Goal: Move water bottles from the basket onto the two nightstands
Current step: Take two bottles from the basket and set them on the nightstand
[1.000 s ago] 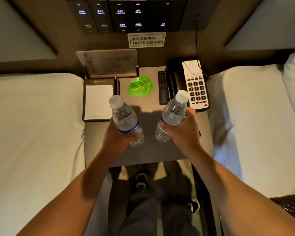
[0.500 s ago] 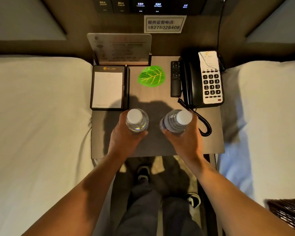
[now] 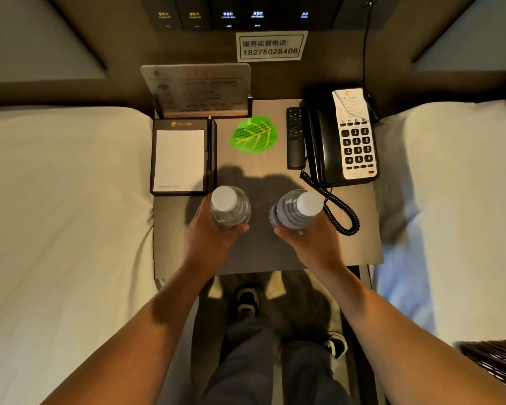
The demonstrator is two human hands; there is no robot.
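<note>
Head view. The left hand [image 3: 209, 241] is closed around the body of the left water bottle [image 3: 230, 207], thumb and fingers wrapped about its lower part; the white cap points up toward the camera. The right hand [image 3: 310, 244] is closed in the same way around the right water bottle [image 3: 294, 210], which tilts slightly to the right. Both bottles are over the front half of the nightstand [image 3: 360, 244]; whether their bases touch the top cannot be determined.

A corner of a dark woven basket [image 3: 497, 366] shows at the lower right, on the right bed [image 3: 450, 214]; its contents are out of frame.

On the nightstand, the notepad holder [image 3: 181, 159] occupies the left edge, a card stand [image 3: 199, 92] the rear left corner, a green leaf card [image 3: 253, 135] the rear centre, and the remote [image 3: 295, 138] and telephone [image 3: 342, 138] the rear right. The coiled cord [image 3: 338, 211] lies just beside the right bottle. The front edge strip and front right corner are bare. The left bed [image 3: 65, 214] adjoins the left edge.
</note>
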